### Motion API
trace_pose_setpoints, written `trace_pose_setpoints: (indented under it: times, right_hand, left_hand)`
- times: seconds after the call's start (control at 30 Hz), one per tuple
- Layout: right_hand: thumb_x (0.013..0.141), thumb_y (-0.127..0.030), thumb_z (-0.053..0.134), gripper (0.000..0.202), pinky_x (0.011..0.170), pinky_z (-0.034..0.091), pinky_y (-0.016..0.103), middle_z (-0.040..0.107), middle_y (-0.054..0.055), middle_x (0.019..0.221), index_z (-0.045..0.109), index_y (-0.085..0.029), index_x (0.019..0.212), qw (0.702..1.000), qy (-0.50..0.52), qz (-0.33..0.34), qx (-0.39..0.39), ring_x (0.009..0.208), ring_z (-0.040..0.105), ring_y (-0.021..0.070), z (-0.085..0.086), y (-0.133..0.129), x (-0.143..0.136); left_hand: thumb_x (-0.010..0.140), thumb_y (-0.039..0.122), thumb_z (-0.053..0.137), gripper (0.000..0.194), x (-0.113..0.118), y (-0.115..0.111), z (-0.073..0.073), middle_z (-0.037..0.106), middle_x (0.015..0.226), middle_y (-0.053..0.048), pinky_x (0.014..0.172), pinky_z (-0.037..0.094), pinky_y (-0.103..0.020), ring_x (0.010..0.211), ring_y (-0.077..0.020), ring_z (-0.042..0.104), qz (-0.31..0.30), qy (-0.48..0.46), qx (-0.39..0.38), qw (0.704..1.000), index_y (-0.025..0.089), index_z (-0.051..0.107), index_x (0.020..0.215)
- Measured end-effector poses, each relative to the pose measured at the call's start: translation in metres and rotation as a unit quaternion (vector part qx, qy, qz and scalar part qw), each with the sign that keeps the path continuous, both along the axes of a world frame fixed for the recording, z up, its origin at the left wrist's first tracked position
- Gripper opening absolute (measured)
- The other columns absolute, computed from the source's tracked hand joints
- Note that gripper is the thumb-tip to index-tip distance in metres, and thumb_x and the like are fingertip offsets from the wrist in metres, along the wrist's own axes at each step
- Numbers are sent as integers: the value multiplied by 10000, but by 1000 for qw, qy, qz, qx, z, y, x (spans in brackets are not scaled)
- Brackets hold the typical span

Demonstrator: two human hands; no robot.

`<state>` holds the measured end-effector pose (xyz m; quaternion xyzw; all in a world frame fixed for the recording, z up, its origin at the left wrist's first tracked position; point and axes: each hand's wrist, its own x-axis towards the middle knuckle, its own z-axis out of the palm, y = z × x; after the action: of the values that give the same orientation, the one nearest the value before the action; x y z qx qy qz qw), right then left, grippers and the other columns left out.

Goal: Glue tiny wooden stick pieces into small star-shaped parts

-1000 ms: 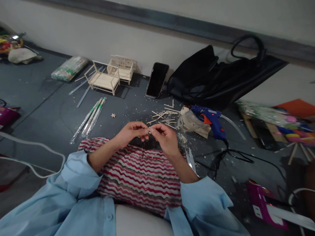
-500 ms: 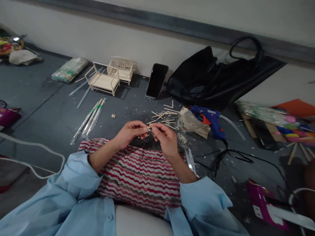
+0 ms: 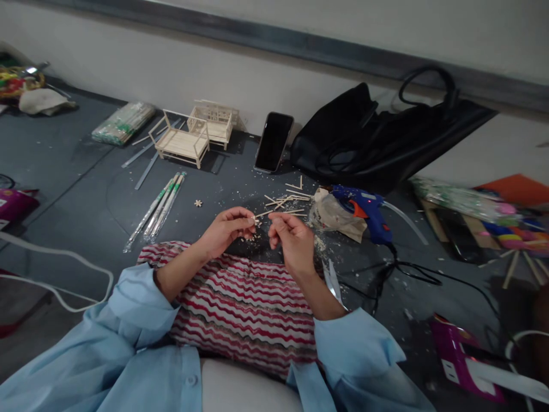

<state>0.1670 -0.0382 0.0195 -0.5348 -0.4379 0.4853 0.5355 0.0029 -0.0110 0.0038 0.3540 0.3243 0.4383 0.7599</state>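
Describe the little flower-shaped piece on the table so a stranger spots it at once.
On the dark grey table, find the slim, shiny packets left of the left hand. The flower-shaped piece lies just right of them: small, pale and lobed, unlike the straight, loose sticks farther right.

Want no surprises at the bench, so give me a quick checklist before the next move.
1. Left hand secure on the small pale piece: ok, pinched at the fingertips.
2. Right hand free: cannot tell, fingers curled in.
3. Hands apart: ok, a gap shows between their fingertips.
4. Glue gun powered: ok, a red light glows; nozzle heat cannot tell.
5. Scissors well away from the right forearm: not ok, blades lie right beside it.
6. Tabletop free of debris: not ok, crumbs are scattered about.
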Motion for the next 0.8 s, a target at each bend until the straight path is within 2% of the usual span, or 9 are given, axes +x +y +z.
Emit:
trace_pose_setpoints:
  times: [0.1,0.27,0.37,0.47,0.63,0.8]
  right_hand:
    - [781,-429,685,243,428,406,208,601,-34,619,679,-199,861,1000,-21,15,-4,479,493,85,-1,-1,0]
    - [782,-387,687,216,490,446,205,658,4,785,704,-219,916,999,-24,18,13,625,548,110,-2,-2,0]
    - [772,-378,709,239,510,454,216,670,1,818,717,-225,956,998,-49,46,16,606,535,102,0,-3,1]
    - [767,-379,718,252,506,443,221,690,9,824,716,-220,963,996,-67,63,15,595,546,104,-1,-4,1]
    - [745,-384,737,252,537,456,238,723,36,863,719,-224,939,993,-93,68,21,704,626,155,-3,-2,0]
    - [773,-385,703,190,525,441,243,706,16,760,726,-221,865,992,-118,49,25,603,584,136,-3,-1,0]
  left_hand:
    - [718,246,774,173,0,0,-2,683,687,-10,606,470,-225,589,-95,604,-5,5,8,1000,145,673,816]
    - [716,250,775,182,0,-1,-2,692,681,-22,597,479,-233,600,-113,625,-18,14,7,1000,144,658,806]
    - [715,260,779,198,1,-2,0,696,685,-28,606,493,-239,609,-119,638,-28,6,0,1000,141,644,796]
    - [715,256,783,208,1,-2,1,702,696,-28,622,509,-245,600,-117,647,-28,-8,-12,999,138,634,797]
    - [700,250,801,227,2,-2,1,712,731,-21,622,515,-241,595,-117,665,-23,-26,-28,999,139,630,801]
    - [709,274,809,232,4,-4,-1,719,754,-28,679,536,-250,646,-114,671,-23,-32,-24,999,134,649,803]
